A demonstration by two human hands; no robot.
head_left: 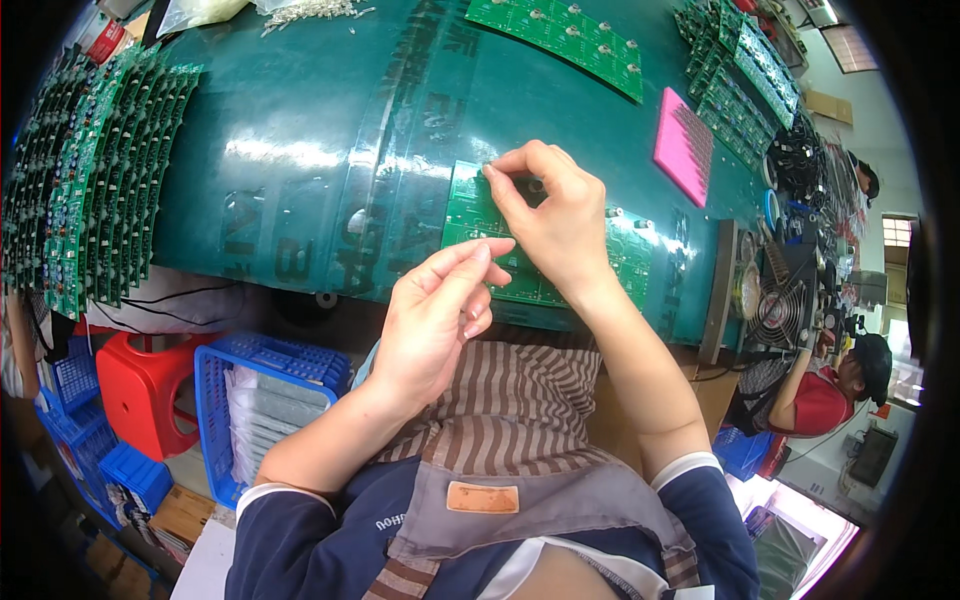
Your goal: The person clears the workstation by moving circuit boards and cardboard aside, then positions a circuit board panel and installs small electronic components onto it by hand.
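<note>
A green circuit board (625,262) lies near the table's front edge, partly covered by my hands. My right hand (555,215) is over the board, thumb and forefinger pinched together close to its far left corner. Whatever sits between those fingertips is too small to make out. Lower and to the left, my left hand (440,315) hovers at the board's near edge with thumb and forefinger pressed together and the other fingers curled. A tiny item may be at its fingertips, but I cannot tell what it is.
Another green board (570,45) lies farther back, beside a pink block (683,150) with rows of small parts. Upright boards (110,180) crowd the left; more stacked boards (735,80) stand right. Small pale parts (310,12) lie at the back. A fan (775,318) stands right, near a co-worker (835,390).
</note>
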